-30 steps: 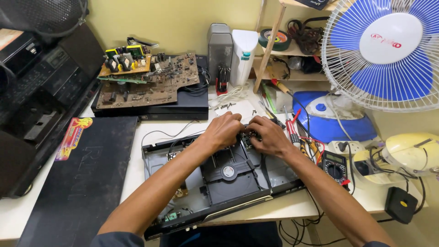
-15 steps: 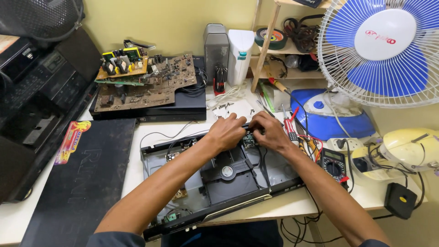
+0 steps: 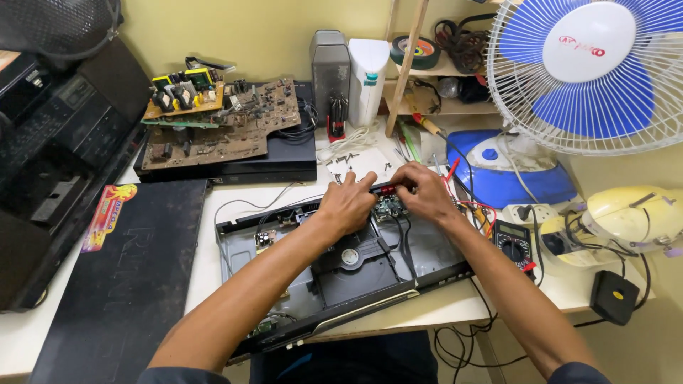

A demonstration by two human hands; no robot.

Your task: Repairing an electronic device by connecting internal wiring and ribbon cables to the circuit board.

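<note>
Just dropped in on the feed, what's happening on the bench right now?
A person has an opened disc player on the white table, its cover off. The left hand and right hand meet over a small green circuit board at the player's back edge, fingertips on it. A multimeter lies to the right, loose screws just behind.

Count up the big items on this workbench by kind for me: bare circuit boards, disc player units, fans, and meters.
Bare brown circuit boards stacked at the back: 2
Black disc player units, one closed, one opened under both hands: 2
Blue-and-white desk fan: 1
Black handheld multimeter: 1
Total: 6
</note>
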